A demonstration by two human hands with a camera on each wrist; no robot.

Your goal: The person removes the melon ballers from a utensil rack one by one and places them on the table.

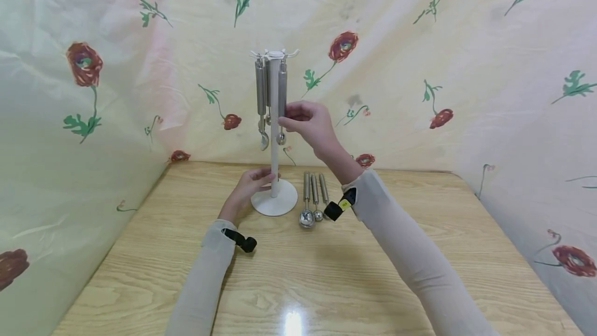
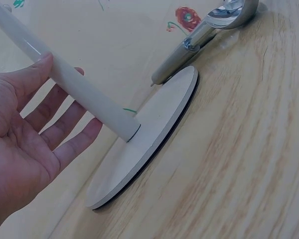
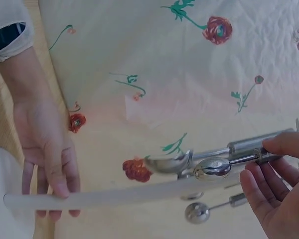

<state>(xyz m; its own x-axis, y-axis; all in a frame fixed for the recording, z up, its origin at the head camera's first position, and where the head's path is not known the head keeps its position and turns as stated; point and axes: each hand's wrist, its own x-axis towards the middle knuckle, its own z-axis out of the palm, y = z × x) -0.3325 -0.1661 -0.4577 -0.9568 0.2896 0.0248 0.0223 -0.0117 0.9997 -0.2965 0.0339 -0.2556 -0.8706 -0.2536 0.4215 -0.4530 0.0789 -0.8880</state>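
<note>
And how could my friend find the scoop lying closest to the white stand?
On the wooden table, find the white stand with its round base. Just right of it in the head view, three metal tools lie side by side; the scoop is the leftmost. Its wide head is clearly bigger than the small ball-shaped one beside it.

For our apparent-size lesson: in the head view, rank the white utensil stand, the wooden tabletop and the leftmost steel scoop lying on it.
1. Wooden tabletop
2. White utensil stand
3. Leftmost steel scoop
</note>
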